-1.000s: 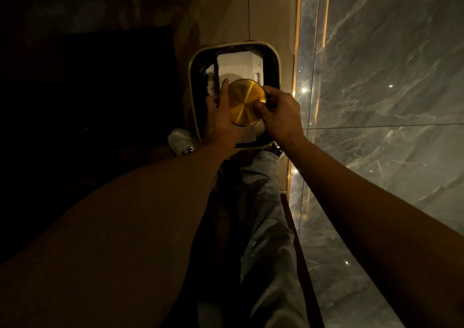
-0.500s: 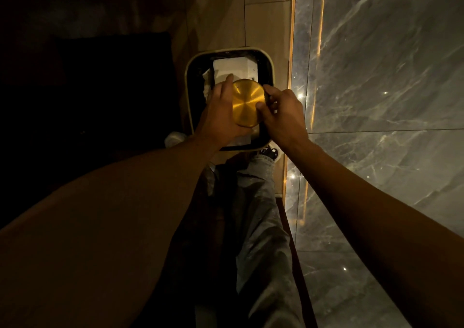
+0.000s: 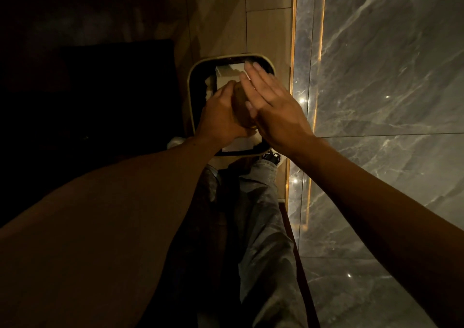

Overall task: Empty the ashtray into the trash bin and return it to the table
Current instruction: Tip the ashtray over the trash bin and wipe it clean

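Observation:
A round gold ashtray point(image 3: 239, 101) is held bottom-up over the open trash bin point(image 3: 192, 101), a dark square bin with a pale rim on the floor. My left hand point(image 3: 221, 116) grips the ashtray from its left side. My right hand point(image 3: 272, 104) is flat with fingers spread, lying over the ashtray's upturned base and hiding most of it. White paper and a white box point(image 3: 226, 76) lie inside the bin.
A grey marble wall point(image 3: 389, 101) with a lit gold strip point(image 3: 292, 76) runs close on the right. A dark piece of furniture point(image 3: 100, 96) fills the left. My trouser leg point(image 3: 261, 214) and shoe point(image 3: 272, 156) stand just before the bin.
My right hand let go of the ashtray's right edge and opened flat over its base. The ashtray stays over the bin in my left hand.

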The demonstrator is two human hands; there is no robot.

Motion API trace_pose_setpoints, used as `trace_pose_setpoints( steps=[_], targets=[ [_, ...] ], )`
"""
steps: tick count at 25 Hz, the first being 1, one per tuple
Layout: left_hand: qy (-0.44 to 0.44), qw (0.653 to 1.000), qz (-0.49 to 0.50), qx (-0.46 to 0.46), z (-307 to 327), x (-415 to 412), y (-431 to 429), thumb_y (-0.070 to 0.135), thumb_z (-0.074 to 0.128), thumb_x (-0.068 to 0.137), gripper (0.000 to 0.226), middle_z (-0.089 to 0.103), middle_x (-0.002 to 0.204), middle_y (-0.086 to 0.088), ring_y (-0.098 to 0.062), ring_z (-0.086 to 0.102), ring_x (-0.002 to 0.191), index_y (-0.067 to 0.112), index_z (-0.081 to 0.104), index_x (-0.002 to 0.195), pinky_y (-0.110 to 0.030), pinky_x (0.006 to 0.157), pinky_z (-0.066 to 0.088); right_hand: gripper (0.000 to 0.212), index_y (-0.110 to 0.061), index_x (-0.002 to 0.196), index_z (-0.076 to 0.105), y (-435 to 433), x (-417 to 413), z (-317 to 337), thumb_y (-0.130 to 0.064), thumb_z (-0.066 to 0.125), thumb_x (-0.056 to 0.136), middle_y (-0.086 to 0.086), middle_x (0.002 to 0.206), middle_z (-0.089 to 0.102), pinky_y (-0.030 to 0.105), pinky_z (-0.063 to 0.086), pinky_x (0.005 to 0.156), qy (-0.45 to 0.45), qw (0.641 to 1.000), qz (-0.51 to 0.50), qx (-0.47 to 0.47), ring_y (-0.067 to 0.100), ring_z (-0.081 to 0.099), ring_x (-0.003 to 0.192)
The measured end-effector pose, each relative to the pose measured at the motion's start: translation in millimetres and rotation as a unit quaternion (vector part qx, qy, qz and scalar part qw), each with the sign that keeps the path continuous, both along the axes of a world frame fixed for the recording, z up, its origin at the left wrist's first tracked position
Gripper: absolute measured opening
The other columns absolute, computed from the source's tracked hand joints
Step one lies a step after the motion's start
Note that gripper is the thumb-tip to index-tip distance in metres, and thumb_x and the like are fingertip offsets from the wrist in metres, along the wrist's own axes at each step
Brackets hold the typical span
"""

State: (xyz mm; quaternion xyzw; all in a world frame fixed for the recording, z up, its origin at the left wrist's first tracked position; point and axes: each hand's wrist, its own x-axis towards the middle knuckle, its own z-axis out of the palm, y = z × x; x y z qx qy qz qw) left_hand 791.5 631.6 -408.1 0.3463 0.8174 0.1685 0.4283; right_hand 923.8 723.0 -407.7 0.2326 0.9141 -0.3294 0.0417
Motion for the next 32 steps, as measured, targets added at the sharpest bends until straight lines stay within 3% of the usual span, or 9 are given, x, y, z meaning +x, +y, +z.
trace_pose_setpoints(
  steps=[3,7,10,14,18,23,28,32],
  targets=[
    [-0.001,1.000,-0.022,-0.004,5.9,-2.3,-0.3,0.034,0.094,0.049,0.103,0.062,0.131,-0.010,-0.028,0.061,0.117,0.010,0.048,0.138,-0.041,0.096,0.051,0.056,-0.008,0.153,0.020,1.0,7.7,-8.6,-0.019,0.039,0.101,0.016,0.161,0.022,0.046,0.022,0.122,-0.064,0.994,0.079,-0.032,0.030,0.016,0.151],
    [0.002,1.000,-0.015,-0.002,5.4,-4.7,-0.6,0.033,0.094,0.048,0.100,0.064,0.126,-0.009,-0.027,0.063,0.113,0.009,0.050,0.135,-0.038,0.091,0.053,0.055,-0.005,0.153,0.018,-2.7,9.4,-3.6,-0.020,0.036,0.102,0.016,0.162,0.017,0.041,0.014,0.125,-0.015,0.999,0.032,-0.032,0.027,0.010,0.151],
    [0.010,1.000,-0.019,-0.019,1.4,-5.4,-3.2,0.036,0.093,0.048,0.100,0.065,0.127,-0.008,-0.028,0.063,0.115,0.013,0.050,0.135,-0.039,0.093,0.053,0.057,-0.005,0.153,0.019,-10.2,9.3,-8.6,-0.024,0.036,0.101,0.021,0.161,0.020,0.052,0.028,0.118,-0.054,0.994,0.088,-0.047,0.037,0.015,0.150],
    [0.002,0.999,-0.021,-0.031,0.8,-6.2,-7.3,0.036,0.093,0.049,0.096,0.063,0.128,-0.006,-0.026,0.061,0.115,0.016,0.050,0.131,-0.034,0.091,0.052,0.055,-0.001,0.151,0.022,-12.5,9.1,3.2,-0.017,0.038,0.101,0.020,0.161,0.019,0.046,0.019,0.123,0.008,0.999,-0.005,-0.032,0.032,0.012,0.151],
    [0.007,0.999,-0.033,-0.039,-1.8,-4.1,-9.7,0.037,0.093,0.048,0.103,0.061,0.131,-0.009,-0.028,0.059,0.118,0.016,0.046,0.137,-0.032,0.091,0.049,0.060,-0.001,0.152,0.020,-20.5,12.1,-1.4,-0.023,0.030,0.098,0.023,0.159,0.023,0.051,0.036,0.114,-0.068,0.995,0.054,-0.058,0.037,0.018,0.150],
    [0.015,0.999,-0.002,-0.045,-0.9,-5.2,-11.0,0.040,0.092,0.048,0.097,0.062,0.129,-0.006,-0.027,0.060,0.116,0.018,0.048,0.132,-0.035,0.091,0.051,0.052,0.001,0.150,0.023,-4.1,-5.2,20.0,-0.015,0.037,0.102,0.022,0.159,0.023,0.040,0.018,0.122,0.019,0.998,-0.054,0.000,0.034,0.018,0.150],
    [0.015,0.999,-0.012,-0.037,1.5,-4.5,-8.1,0.037,0.093,0.048,0.099,0.063,0.130,-0.008,-0.028,0.061,0.116,0.017,0.048,0.135,-0.039,0.094,0.051,0.059,-0.003,0.152,0.016,-9.6,4.8,-2.7,-0.017,0.036,0.099,0.022,0.161,0.018,0.051,0.033,0.117,-0.063,0.993,0.087,-0.052,0.037,0.016,0.150],
    [0.013,0.999,0.005,-0.033,-0.7,-3.9,-6.9,0.040,0.092,0.047,0.097,0.064,0.126,-0.008,-0.028,0.063,0.112,0.017,0.050,0.131,-0.039,0.090,0.054,0.055,0.000,0.151,0.019,-6.6,-3.7,5.3,-0.017,0.033,0.100,0.021,0.161,0.019,0.042,0.017,0.123,-0.026,0.999,-0.017,-0.008,0.034,0.015,0.151]
  ],
)
